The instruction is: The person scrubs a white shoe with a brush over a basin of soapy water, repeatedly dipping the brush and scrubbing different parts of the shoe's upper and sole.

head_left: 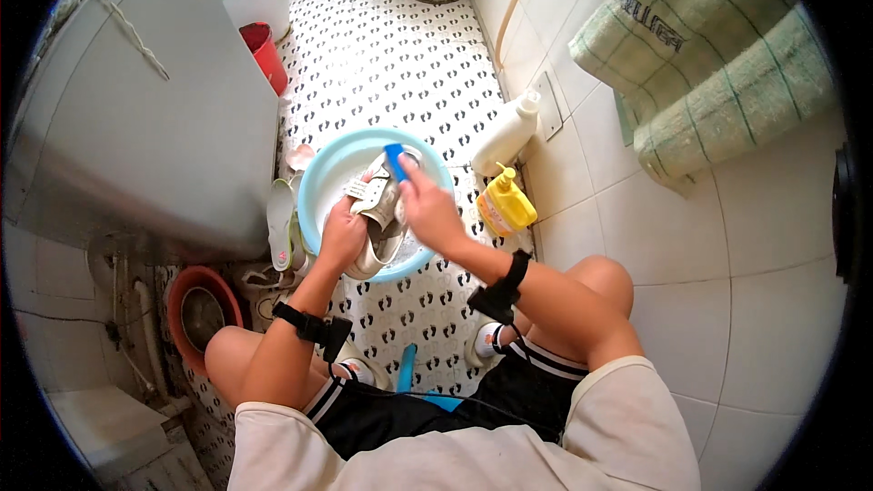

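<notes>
Pale light is flooding the upper middle of the frame, partly washing out the patterned floor. A soft sheen is brightening the grey panel at left, while the lower left is lying dimmer. Wall tiles at right are bowing toward the darkened edge.

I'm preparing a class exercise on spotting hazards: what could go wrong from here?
The pale shoe, gripped by the left fingers at the light blue basin, could slip and splash.
Such a splash might wet the black wrist devices nearby.
The yellow pump bottle stands just right of the basin, so a swing of the right forearm might knock it over.
</notes>
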A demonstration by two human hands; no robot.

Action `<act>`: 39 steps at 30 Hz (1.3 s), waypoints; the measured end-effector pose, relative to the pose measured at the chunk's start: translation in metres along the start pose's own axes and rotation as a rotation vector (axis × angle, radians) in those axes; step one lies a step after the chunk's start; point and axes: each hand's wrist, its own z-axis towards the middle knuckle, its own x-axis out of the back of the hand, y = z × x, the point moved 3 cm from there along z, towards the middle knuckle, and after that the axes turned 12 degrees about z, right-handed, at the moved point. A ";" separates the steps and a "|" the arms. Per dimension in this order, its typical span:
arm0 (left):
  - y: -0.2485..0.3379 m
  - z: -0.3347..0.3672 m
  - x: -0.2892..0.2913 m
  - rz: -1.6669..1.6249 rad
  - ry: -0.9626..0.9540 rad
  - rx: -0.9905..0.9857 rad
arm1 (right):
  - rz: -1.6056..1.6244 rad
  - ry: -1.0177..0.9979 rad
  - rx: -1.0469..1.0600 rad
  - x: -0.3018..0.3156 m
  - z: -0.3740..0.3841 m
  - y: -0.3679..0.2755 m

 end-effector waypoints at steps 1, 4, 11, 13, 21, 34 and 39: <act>0.000 -0.002 0.002 0.016 0.015 0.017 | -0.022 -0.038 0.063 -0.009 -0.008 -0.007; 0.003 -0.002 0.005 -0.012 0.022 0.029 | -0.053 -0.078 -0.054 0.012 0.011 -0.008; -0.003 0.001 0.007 -0.081 0.063 0.025 | 0.015 -0.028 0.151 -0.007 -0.008 -0.004; -0.003 0.002 0.008 0.024 0.046 -0.014 | -0.026 -0.085 -0.183 0.015 0.014 0.001; -0.012 0.005 0.007 -0.194 0.058 0.030 | 0.043 -0.029 0.012 0.004 0.003 0.006; -0.011 0.004 0.001 -0.211 0.196 0.156 | 0.101 -0.068 -0.131 -0.003 -0.017 0.002; -0.019 0.007 0.009 -0.163 0.206 0.196 | 0.187 -0.188 -0.108 -0.014 -0.039 0.002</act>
